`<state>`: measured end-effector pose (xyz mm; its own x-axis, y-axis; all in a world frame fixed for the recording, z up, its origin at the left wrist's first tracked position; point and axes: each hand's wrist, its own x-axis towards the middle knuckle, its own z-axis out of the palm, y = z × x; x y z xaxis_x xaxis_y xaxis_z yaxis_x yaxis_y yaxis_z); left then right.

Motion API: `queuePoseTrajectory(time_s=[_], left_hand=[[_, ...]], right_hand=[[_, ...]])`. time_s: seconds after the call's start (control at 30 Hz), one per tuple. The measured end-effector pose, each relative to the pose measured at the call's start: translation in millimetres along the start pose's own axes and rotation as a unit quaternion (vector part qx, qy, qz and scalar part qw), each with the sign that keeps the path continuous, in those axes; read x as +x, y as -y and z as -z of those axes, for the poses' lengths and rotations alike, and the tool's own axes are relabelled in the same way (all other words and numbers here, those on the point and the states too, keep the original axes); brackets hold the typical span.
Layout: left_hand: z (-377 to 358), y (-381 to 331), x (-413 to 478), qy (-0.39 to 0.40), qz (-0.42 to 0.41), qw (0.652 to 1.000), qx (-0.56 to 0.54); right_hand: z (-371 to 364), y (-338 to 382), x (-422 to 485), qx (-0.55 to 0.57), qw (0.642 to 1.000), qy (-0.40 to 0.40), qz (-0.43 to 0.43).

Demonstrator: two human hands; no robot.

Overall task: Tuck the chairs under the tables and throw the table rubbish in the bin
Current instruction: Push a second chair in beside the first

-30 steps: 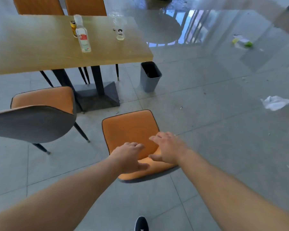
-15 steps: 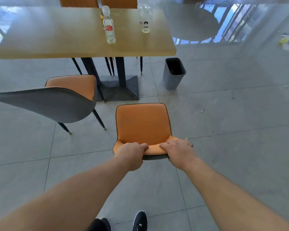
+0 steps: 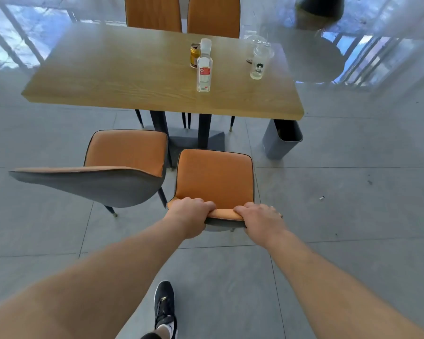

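Observation:
An orange chair (image 3: 214,177) stands just in front of the wooden table (image 3: 123,77), its seat facing the table base. My left hand (image 3: 190,214) and my right hand (image 3: 260,218) both grip the top edge of its backrest. On the table stand a clear plastic bottle (image 3: 204,67), a gold can (image 3: 195,55) behind it, and clear plastic cups (image 3: 260,62). A grey bin (image 3: 283,140) sits on the floor under the table's right corner.
A second orange chair with a grey back (image 3: 113,167) stands left of the held one, pulled out from the table. Two more orange chairs (image 3: 181,13) sit at the far side. A small white scrap (image 3: 321,197) lies on the tiles. My black shoe (image 3: 164,304) is below.
Both hands closed on the chair's backrest and the chair has moved closer to the table. My view has swung to face the table squarely, with the bin now at its right corner.

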<state>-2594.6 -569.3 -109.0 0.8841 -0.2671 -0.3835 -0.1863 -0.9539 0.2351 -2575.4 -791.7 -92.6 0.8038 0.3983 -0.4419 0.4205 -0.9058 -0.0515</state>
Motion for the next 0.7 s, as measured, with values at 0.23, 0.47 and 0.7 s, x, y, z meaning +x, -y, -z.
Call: queuePoseTrajectory(time_s=[0.23,0.47,0.7], left_hand=[[31.0,50.7,69.4,-0.017,-0.016,1.0,-0.017],[50.2,88.0,82.9,-0.029,0.024,0.998,-0.051],[50.3,179.9,-2.5,-0.065,0.176,0.98,0.066]], right_hand=[[35.7,-3.6,79.6,0.0,0.999,-0.021,-0.025],[60.0,-0.5,117.0,-0.007,0.998,0.01,-0.068],[67.8,47.4,112.7,-0.008,1.0,0.02,0.008]])
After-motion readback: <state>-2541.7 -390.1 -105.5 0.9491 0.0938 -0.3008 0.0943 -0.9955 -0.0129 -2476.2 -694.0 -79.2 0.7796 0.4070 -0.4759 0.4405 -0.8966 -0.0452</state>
